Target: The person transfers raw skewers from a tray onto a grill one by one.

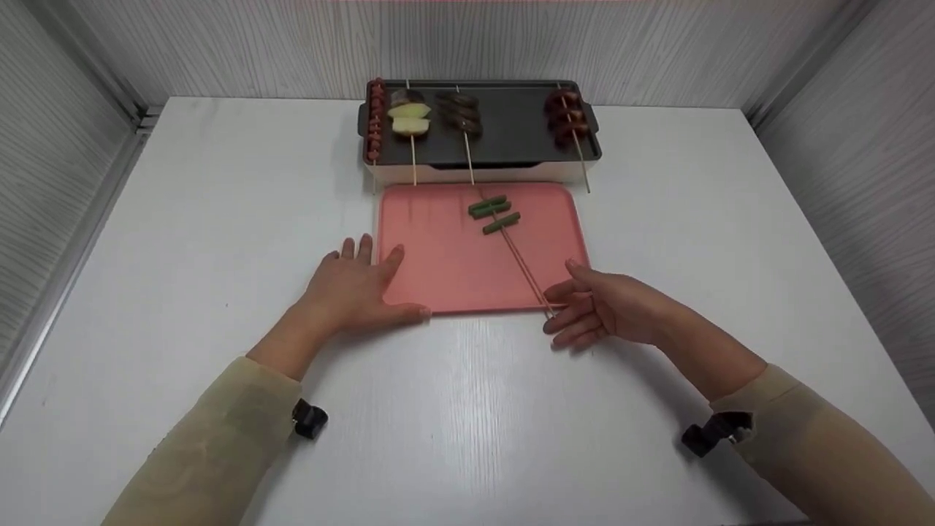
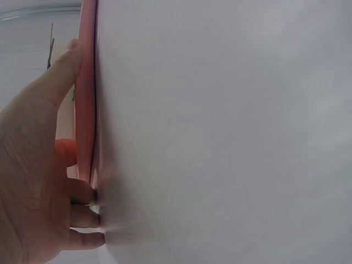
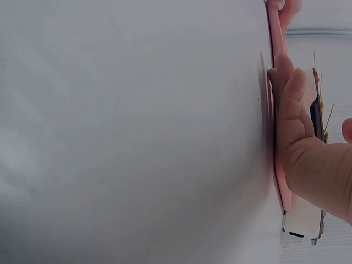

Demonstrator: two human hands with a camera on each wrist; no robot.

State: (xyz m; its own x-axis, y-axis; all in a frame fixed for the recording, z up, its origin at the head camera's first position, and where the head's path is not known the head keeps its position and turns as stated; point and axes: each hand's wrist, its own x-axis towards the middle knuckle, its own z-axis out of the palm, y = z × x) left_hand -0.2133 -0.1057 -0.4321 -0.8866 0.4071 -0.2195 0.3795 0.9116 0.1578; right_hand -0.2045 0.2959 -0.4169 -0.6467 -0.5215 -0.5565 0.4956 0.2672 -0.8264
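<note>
A pink tray point(image 1: 453, 277) lies on the white table in front of the grill. My left hand point(image 1: 347, 292) spreads its fingers around the tray's front left corner. Its thumb lies along the front edge and its index finger reaches over the left side. On the tray rests a wooden skewer point(image 1: 523, 264) threaded with short green sticks point(image 1: 501, 223), its bare end jutting over the front edge. My right hand point(image 1: 603, 307) is at that end, by the tray's front right corner, fingers loosely extended at the skewer and thumb apart from them.
Behind the tray stands a tabletop grill point(image 1: 511, 124) with a black plate. Across it lie a thin red skewer point(image 1: 376, 120), a skewer of pale slices point(image 1: 410, 126), a dark brown skewer point(image 1: 462, 117) and a dark red one point(image 1: 567, 117). Wood-grain panels point(image 1: 292, 51) enclose the table.
</note>
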